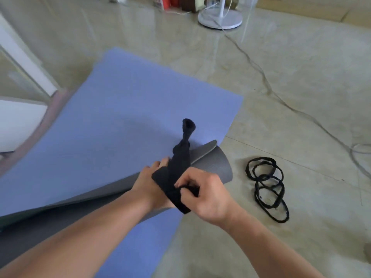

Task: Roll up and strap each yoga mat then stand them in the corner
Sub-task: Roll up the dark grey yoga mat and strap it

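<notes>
A rolled grey yoga mat (212,163) lies across a flat blue yoga mat (128,109) on the floor. A black fabric strap (180,157) wraps over the roll near its right end, and its loose end sticks up. My left hand (149,181) rests on the roll under the strap, fingers on the far side. My right hand (206,194) pinches the strap's lower end with curled fingers. A pinkish mat (43,125) edge shows under the blue mat at the left.
A coiled black cord strap (267,183) lies on the tile floor to the right of the roll. A white fan base (219,20) stands at the back, its cable (267,81) trailing across the floor. White furniture (18,121) stands at the left.
</notes>
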### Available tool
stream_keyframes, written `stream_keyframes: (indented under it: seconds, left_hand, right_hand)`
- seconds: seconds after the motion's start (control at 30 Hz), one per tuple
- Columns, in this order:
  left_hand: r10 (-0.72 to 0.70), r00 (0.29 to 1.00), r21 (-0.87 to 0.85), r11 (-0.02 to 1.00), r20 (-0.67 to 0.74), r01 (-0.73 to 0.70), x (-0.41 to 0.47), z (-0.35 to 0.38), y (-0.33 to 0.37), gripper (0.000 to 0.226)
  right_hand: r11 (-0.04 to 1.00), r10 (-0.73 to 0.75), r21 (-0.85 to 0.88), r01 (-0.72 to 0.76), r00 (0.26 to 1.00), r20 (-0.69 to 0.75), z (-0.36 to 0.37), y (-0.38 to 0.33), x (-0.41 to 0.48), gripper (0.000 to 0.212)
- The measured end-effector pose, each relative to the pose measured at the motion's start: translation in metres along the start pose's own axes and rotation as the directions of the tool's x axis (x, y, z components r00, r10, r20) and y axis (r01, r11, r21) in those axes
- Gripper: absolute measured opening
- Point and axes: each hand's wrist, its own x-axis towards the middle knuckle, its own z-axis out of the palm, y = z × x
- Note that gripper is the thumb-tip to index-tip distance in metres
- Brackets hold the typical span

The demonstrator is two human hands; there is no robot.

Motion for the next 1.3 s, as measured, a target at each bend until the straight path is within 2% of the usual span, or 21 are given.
stream_keyframes:
  seconds: [0.17, 0.27, 0.33, 0.4, 0.47, 0.53, 0.57, 0.67, 0.7, 0.73, 0.8, 0.83, 0.93, 1.07, 1.13, 1.3]
  left_hand:
    - [-0.228, 0.974, -0.017, 0.974, -0.003, 0.228, -0.026, -0.041, -0.062, 0.117]
    - [-0.339, 0.94, 0.066, 0.938, -0.038, 0.341, -0.058, -0.054, -0.1, 0.124]
    - [-0.411, 0.911, 0.092, 0.906, -0.027, 0.412, -0.085, -0.057, -0.124, 0.126]
    - [-0.469, 0.883, 0.081, 0.88, 0.002, 0.468, -0.113, -0.052, -0.143, 0.128]
    - [-0.514, 0.857, 0.073, 0.856, 0.017, 0.512, -0.135, -0.042, -0.158, 0.129]
    - [-0.55, 0.834, 0.061, 0.835, 0.042, 0.547, -0.152, -0.023, -0.17, 0.128]
    - [-0.565, 0.823, 0.066, 0.825, 0.059, 0.562, -0.157, -0.011, -0.174, 0.127]
    - [-0.614, 0.784, 0.087, 0.789, 0.091, 0.608, -0.163, 0.028, -0.184, 0.125]
    - [-0.622, 0.778, 0.082, 0.783, 0.088, 0.616, -0.163, 0.037, -0.187, 0.125]
    - [-0.622, 0.779, 0.074, 0.783, 0.076, 0.618, -0.162, 0.043, -0.19, 0.126]
    - [-0.622, 0.781, 0.049, 0.783, 0.05, 0.621, -0.161, 0.047, -0.194, 0.132]
    - [-0.626, 0.779, 0.025, 0.779, 0.038, 0.626, -0.162, 0.048, -0.196, 0.137]
    - [-0.627, 0.779, -0.029, 0.778, 0.027, 0.628, -0.164, 0.049, -0.197, 0.149]
    - [-0.577, 0.816, -0.064, 0.813, 0.038, 0.578, -0.163, 0.046, -0.198, 0.137]
    - [-0.581, 0.812, -0.088, 0.807, 0.058, 0.584, -0.163, 0.043, -0.202, 0.133]
    - [-0.582, 0.81, -0.129, 0.8, 0.067, 0.585, -0.162, 0.038, -0.21, 0.134]
  right_hand:
    - [0.997, 0.071, -0.012, -0.07, 0.993, 0.092, 0.017, -0.033, 0.029, 0.01]
    - [0.986, 0.161, 0.004, -0.168, 0.954, 0.254, 0.038, -0.054, 0.045, 0.007]
    - [0.98, 0.2, -0.047, -0.196, 0.915, 0.35, 0.058, -0.064, 0.05, 0.008]
    - [0.971, 0.24, -0.116, -0.211, 0.878, 0.414, 0.083, -0.066, 0.053, 0.008]
    - [0.945, 0.316, -0.08, -0.316, 0.831, 0.458, 0.11, -0.061, 0.052, 0.013]
    - [0.899, 0.393, -0.022, -0.436, 0.785, 0.479, 0.135, -0.048, 0.051, 0.023]
    - [0.871, 0.436, -0.013, -0.491, 0.759, 0.484, 0.145, -0.04, 0.05, 0.034]
    - [0.772, 0.606, -0.173, -0.612, 0.625, 0.493, 0.163, -0.015, 0.043, 0.078]
    - [0.746, 0.647, -0.247, -0.619, 0.583, 0.492, 0.164, -0.009, 0.042, 0.079]
    - [0.726, 0.673, -0.3, -0.619, 0.549, 0.496, 0.163, -0.003, 0.042, 0.068]
    - [0.708, 0.68, -0.291, -0.644, 0.51, 0.527, 0.159, 0.006, 0.042, 0.036]
    - [0.702, 0.672, -0.252, -0.666, 0.502, 0.544, 0.157, 0.009, 0.041, 0.029]
    - [0.679, 0.66, -0.171, -0.714, 0.491, 0.569, 0.153, 0.022, 0.04, 0.028]
    - [0.651, 0.666, -0.198, -0.732, 0.427, 0.612, 0.14, 0.043, 0.03, 0.02]
    - [0.639, 0.68, -0.198, -0.744, 0.425, 0.598, 0.132, 0.052, 0.022, 0.014]
    - [0.562, 0.752, -0.114, -0.819, 0.449, 0.482, 0.114, 0.07, 0.006, 0.036]
